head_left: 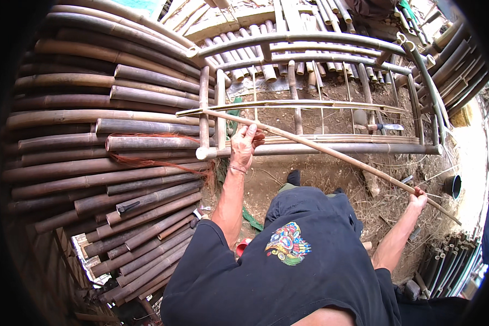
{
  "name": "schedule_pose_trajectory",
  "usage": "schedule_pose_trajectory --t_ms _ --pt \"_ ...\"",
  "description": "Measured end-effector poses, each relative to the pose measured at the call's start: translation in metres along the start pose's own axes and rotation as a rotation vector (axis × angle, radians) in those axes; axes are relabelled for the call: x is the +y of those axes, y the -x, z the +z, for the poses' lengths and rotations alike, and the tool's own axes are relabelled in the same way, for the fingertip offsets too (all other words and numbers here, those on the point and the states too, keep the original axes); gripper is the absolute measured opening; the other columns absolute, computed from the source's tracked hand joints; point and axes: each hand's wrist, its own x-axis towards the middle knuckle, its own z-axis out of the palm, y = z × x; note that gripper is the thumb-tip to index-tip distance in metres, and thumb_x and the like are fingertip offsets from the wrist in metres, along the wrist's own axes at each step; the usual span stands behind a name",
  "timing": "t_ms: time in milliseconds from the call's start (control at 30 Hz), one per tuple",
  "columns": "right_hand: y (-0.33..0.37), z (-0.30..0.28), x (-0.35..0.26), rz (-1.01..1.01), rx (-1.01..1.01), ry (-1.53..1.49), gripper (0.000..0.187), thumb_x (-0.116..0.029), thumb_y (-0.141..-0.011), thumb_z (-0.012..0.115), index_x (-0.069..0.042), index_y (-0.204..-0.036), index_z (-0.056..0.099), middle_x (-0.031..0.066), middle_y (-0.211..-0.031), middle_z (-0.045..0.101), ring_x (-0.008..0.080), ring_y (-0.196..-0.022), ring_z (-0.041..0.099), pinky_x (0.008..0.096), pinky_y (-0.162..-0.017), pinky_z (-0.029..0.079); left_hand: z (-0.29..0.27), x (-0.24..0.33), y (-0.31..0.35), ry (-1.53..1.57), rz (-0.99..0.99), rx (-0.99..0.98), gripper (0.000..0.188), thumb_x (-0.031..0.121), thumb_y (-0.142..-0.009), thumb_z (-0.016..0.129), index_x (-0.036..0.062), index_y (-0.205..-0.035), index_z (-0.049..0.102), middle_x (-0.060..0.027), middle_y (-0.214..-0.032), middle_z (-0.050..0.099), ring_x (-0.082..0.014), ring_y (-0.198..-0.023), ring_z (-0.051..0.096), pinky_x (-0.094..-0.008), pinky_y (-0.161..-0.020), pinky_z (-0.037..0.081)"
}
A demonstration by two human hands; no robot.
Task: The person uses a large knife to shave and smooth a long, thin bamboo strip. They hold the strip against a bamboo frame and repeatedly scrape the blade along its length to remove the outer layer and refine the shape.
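Note:
A long, thin bamboo strip point(337, 154) runs slantwise before me, from upper left down to lower right. My left hand point(243, 144) pinches it near its left end, with the fingers closed. Close to the other end, my right hand point(417, 199) is closed round the strip, whose tip sticks out beyond it. Beneath and behind the strip stands a bamboo frame point(358, 148) with thick rails and short posts. The strip's left end lies over the frame's left posts. Several slim bamboo slats point(331, 104) stretch lengthwise within the frame.
Dark bamboo poles point(146, 144) are stacked at the left, with reddish fibre strands point(163, 161) over them. A knife point(384, 127) lies inside the frame. At the right are a black container point(452, 186) and a bundle of cut poles point(445, 263). More poles point(462, 70) lean upper right.

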Motion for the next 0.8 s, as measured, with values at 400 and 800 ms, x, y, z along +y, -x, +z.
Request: schedule_pose_trajectory --t_ms 400,800 --pt "0.011 0.002 0.057 0.013 0.104 0.201 0.013 -0.017 -0.089 0.039 -0.005 -0.088 0.043 0.0117 -0.077 0.051 0.0303 -0.061 0.056 0.0422 -0.063 0.053 0.101 0.010 0.099 -0.844 0.380 -1.373 0.004 0.006 -0.078 0.063 0.0074 -0.082 0.063 -0.0078 -0.074 0.059 -0.0237 -0.072 0.061 -0.0346 -0.064 0.051" --pt "0.130 0.113 0.138 0.210 0.069 0.031 0.022 -0.023 -0.097 0.045 -0.009 -0.080 0.042 0.0018 -0.056 0.039 0.0143 -0.041 0.039 0.0309 -0.033 0.036 -0.022 0.080 0.028 -1.891 0.490 -0.462 0.042 0.043 -0.084 0.066 0.0073 -0.065 0.055 -0.0134 -0.066 0.058 -0.0356 -0.060 0.056 -0.0451 -0.060 0.042"
